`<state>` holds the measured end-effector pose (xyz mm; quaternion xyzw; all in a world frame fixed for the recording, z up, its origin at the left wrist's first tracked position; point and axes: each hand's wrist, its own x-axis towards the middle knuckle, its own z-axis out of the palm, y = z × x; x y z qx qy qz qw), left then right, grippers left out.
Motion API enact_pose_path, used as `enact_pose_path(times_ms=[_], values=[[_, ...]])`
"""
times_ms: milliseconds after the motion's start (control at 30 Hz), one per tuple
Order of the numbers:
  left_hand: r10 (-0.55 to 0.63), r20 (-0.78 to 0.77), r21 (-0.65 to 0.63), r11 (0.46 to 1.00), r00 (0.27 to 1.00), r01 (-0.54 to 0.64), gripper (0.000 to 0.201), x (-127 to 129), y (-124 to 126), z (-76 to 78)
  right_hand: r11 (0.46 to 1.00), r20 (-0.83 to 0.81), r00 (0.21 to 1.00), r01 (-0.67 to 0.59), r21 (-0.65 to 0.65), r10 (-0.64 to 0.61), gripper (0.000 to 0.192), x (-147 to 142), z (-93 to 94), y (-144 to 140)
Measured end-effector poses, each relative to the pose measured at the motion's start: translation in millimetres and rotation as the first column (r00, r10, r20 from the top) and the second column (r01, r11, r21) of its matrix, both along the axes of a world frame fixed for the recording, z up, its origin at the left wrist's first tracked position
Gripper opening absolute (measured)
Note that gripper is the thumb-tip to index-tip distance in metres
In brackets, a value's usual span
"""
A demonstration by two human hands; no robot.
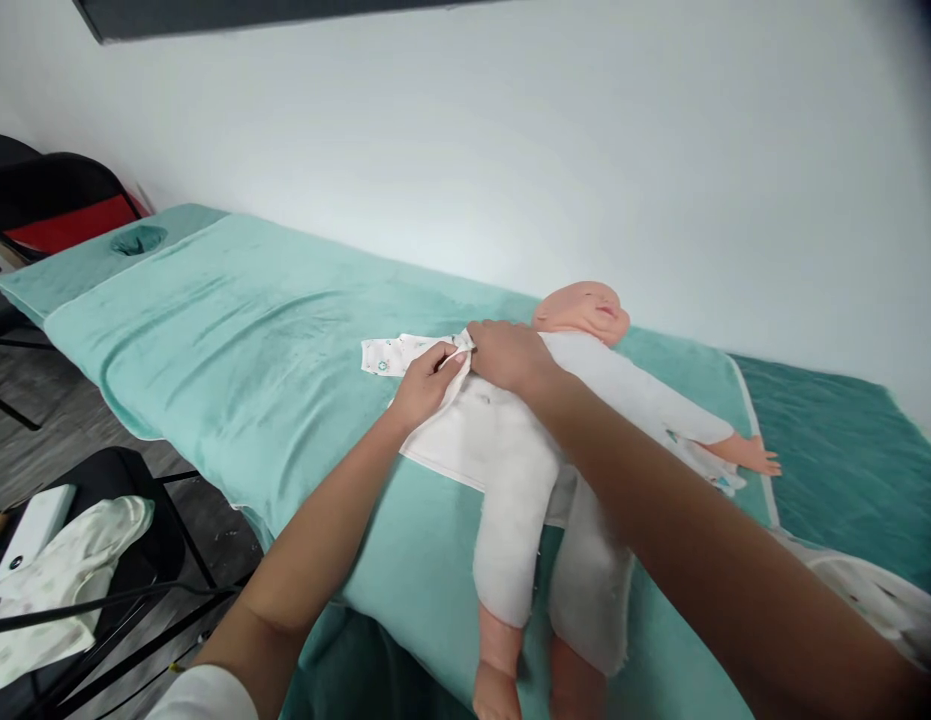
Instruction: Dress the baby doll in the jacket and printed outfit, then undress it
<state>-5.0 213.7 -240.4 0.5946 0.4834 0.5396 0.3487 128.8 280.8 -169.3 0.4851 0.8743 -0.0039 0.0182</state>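
While a black chair [127, 478] bearing a white phone [36, 530] and a pale cloth [79, 565] stands well to the left of the grip and lower, a light teal cover [232, 330] spreads from that side beneath the hands. Just left of the grip lies the flat printed sleeve of a white garment [450, 435]. The person's left hand [422, 387] pinches the garment's edge between thumb and fingers, nearly closed. Touching the same fold from the right is the right hand [510, 355], bent over the cloth; how tightly its fingers close cannot be told. Right of the grip, a white-clad doll [516, 490] lies partly on the garment, head just beyond the right hand, legs nearer the person.
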Motion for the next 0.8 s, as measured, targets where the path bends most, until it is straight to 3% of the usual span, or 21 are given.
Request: enact_pose_path(times_ms=[100, 167, 200, 267, 300, 367, 433, 500, 700, 800], values=[[0.007, -0.019, 0.059, 0.998, 1.000, -0.006, 0.029, -2.6, -0.3, -1.9, 0.999, -0.258, 0.965, 0.039, -0.005, -0.039, 0.034, 29.3, 5.1, -2.8], [-0.016, 0.006, 0.080, 0.997, 1.000, 0.016, 0.025, -2.4, -1.7, -1.2, 0.987, -0.468, 0.877, 0.151, 0.054, -0.109, 0.038, 60.1, 3.5, -11.6], [-0.029, 0.026, 0.066, 0.997, 0.999, 0.027, 0.024, -1.9, -2.7, -0.4, 0.964, -0.550, 0.821, 0.246, 0.101, -0.152, 0.038, 77.4, 0.2, -18.0], [-0.040, 0.067, 0.019, 0.999, 0.997, 0.038, 0.024, -0.6, -4.5, 2.1, 0.855, -0.664, 0.699, 0.489, 0.173, -0.265, 0.041, 111.5, -11.1, -32.9], [-0.037, 0.081, 0.002, 0.999, 0.996, 0.037, 0.024, -0.1, -5.3, 3.4, 0.808, -0.690, 0.643, 0.571, 0.145, -0.331, 0.043, 126.6, -18.3, -40.3], [-0.016, 0.090, -0.024, 1.000, 0.996, 0.019, 0.026, 1.0, -5.9, 6.1, 0.764, -0.659, 0.574, 0.646, 0.000, -0.486, 0.050, 150.0, -32.3, -52.7], [0.019, 0.087, -0.053, 0.998, 0.996, -0.014, 0.028, 2.8, -5.1, 8.7, 0.752, -0.591, 0.550, 0.640, -0.154, -0.589, 0.056, 162.3, -42.2, -60.4], [0.063, 0.081, -0.080, 0.995, 0.995, -0.056, 0.028, 6.8, -3.1, 11.3, 0.761, -0.589, 0.532, 0.603, -0.240, -0.608, 0.060, 164.9, -46.3, -64.2], [0.132, 0.033, -0.100, 0.987, 0.991, -0.128, 0.026, 34.2, 11.0, 26.7, 0.808, -0.772, 0.330, 0.455, -0.374, -0.543, 0.072, 151.4, -45.9, -70.8], [0.138, 0.025, -0.090, 0.987, 0.990, -0.135, 0.025, 46.9, 23.4, 41.3, 0.856, -0.837, 0.281, 0.376, -0.355, -0.470, 0.078, 143.9, -51.8, -74.3]])
